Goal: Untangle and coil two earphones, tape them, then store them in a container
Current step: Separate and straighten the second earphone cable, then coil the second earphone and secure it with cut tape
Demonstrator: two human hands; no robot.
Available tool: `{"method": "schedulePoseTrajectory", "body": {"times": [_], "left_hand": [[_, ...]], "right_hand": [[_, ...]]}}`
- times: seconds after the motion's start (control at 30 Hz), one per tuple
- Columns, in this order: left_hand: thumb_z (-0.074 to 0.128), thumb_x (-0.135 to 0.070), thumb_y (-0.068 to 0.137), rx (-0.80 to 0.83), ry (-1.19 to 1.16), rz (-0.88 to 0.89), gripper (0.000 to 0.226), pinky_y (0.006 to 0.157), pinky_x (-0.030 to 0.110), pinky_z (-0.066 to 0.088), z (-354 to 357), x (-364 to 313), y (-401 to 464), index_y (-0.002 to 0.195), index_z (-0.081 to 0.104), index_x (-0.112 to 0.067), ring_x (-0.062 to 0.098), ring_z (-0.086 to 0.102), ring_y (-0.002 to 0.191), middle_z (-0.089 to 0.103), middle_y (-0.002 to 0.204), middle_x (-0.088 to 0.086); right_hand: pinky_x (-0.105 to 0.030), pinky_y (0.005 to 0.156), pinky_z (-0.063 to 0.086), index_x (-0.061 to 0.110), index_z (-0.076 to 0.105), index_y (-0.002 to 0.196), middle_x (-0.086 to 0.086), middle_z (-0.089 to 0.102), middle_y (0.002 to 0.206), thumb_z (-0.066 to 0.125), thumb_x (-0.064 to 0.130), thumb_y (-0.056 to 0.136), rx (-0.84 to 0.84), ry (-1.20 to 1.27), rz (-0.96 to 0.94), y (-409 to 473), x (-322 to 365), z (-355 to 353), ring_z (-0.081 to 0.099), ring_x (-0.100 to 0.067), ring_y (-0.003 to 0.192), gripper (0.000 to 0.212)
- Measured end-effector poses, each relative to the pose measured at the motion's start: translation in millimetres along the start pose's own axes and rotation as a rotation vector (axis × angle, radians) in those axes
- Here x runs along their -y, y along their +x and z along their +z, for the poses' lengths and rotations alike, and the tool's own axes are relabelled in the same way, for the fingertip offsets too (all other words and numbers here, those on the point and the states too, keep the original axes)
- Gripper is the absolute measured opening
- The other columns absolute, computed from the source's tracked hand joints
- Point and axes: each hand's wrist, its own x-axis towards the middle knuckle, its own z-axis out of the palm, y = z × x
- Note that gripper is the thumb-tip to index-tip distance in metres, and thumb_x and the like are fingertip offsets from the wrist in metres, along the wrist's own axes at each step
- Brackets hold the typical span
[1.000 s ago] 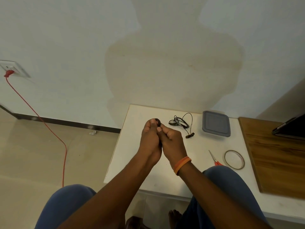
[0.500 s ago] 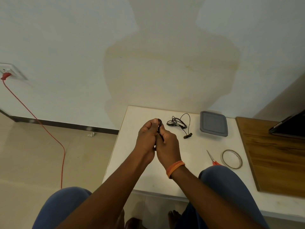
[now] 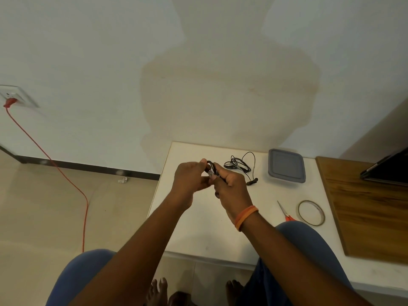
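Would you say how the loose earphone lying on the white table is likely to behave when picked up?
The loose earphone lies in thin, tangled loops, so it will probably flop and trail. It looks light, and its plug end may dangle or snag.

Bare forearms, an orange wristband on the right wrist, blue trousers, bare feet.

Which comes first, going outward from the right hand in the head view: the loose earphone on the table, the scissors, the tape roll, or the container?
From the right hand:
1. Loose earphone, just beyond the fingers, on the white table.
2. Scissors, to the right and nearer the person, by the knee.
3. Container at the back right and tape roll beside the scissors: too close to call.
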Motion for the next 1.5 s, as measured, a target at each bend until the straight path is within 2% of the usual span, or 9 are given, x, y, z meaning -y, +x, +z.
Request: {"method": "schedulePoseTrajectory", "body": {"times": [0.27,0.43,0.63,0.77,0.87,1.03,1.27,1.37,1.5], "left_hand": [[0.044,-0.057,0.097,0.301,-0.044,-0.190,0.052,0.081,0.044,0.059,15,8,-28,0.113,0.067,-0.013,0.020,0.071,0.101,0.073,0.110,0.005],[0.060,-0.044,0.090,0.209,-0.274,-0.147,0.034,0.068,0.038,0.059,15,17,-33,0.109,0.073,-0.019,0.020,0.066,0.110,0.075,0.108,-0.001],[0.053,-0.037,0.098,0.188,-0.330,-0.155,0.027,0.071,0.043,0.057,14,19,-32,0.105,0.074,-0.022,0.018,0.065,0.109,0.075,0.109,-0.001],[0.046,-0.028,0.104,0.090,-0.154,-0.108,0.032,0.065,0.035,0.056,21,18,-31,0.109,0.070,-0.007,0.020,0.069,0.101,0.073,0.101,0.011],[0.042,-0.026,0.106,0.036,-0.113,-0.105,0.033,0.077,0.033,0.055,29,19,-30,0.114,0.066,-0.005,0.017,0.068,0.102,0.074,0.108,0.007],[0.048,-0.017,0.102,0.069,-0.028,-0.050,0.023,0.095,0.043,0.054,36,22,-25,0.100,0.067,-0.004,0.024,0.069,0.100,0.075,0.101,0.008],[0.038,-0.017,0.105,0.025,-0.164,-0.085,0.025,0.076,0.032,0.044,29,23,-2,0.083,0.052,-0.017,0.020,0.069,0.086,0.072,0.093,0.006],[0.038,-0.016,0.105,0.035,-0.135,-0.127,0.025,0.078,0.031,0.048,25,24,2,0.086,0.053,-0.015,0.023,0.071,0.084,0.072,0.088,0.007],[0.038,-0.015,0.103,0.104,-0.077,-0.193,0.029,0.075,0.033,0.045,39,36,-3,0.079,0.053,-0.012,0.028,0.071,0.081,0.071,0.083,0.010]], "right_hand": [[-0.016,0.082,0.051,0.014,0.057,0.134,-0.001,0.069,0.103,0.046,0.009,0.101,-0.040,-0.192,-0.187,-2,1,-18,0.064,0.002,0.089,0.035],[-0.024,0.079,0.053,0.009,0.054,0.136,-0.011,0.066,0.095,0.041,0.005,0.102,0.002,-0.362,-0.388,-13,-4,-10,0.063,-0.018,0.086,0.036],[-0.006,0.084,0.045,0.009,0.054,0.136,0.002,0.063,0.115,0.043,-0.002,0.100,0.094,-0.272,-0.341,-16,0,-14,0.056,0.010,0.104,0.040],[-0.018,0.090,0.049,0.003,0.056,0.130,-0.012,0.064,0.109,0.039,0.005,0.103,0.127,-0.454,-0.398,-15,-10,-14,0.063,-0.022,0.102,0.032],[-0.007,0.090,0.043,0.028,0.032,0.147,-0.001,0.061,0.114,0.036,0.015,0.105,0.174,-0.452,-0.250,-19,-7,-8,0.062,-0.016,0.108,0.044],[-0.043,0.076,0.055,0.050,-0.039,0.134,-0.007,0.068,0.088,0.058,0.012,0.088,0.238,-0.847,-0.325,-16,3,-25,0.064,-0.024,0.072,0.114],[-0.026,0.097,0.044,0.012,0.064,0.125,-0.006,0.073,0.110,0.071,0.020,0.087,-0.064,-0.672,0.011,11,-5,-168,0.063,-0.016,0.107,0.040],[-0.037,0.095,0.050,0.001,0.070,0.112,-0.018,0.069,0.115,0.063,-0.002,0.087,-0.371,-0.748,0.181,1,-57,-229,0.063,-0.031,0.108,0.025],[-0.035,0.100,0.047,0.005,0.068,0.114,-0.014,0.055,0.131,0.068,-0.011,0.079,-0.231,-0.940,0.332,-32,-126,-249,0.056,-0.031,0.119,0.038]]}}
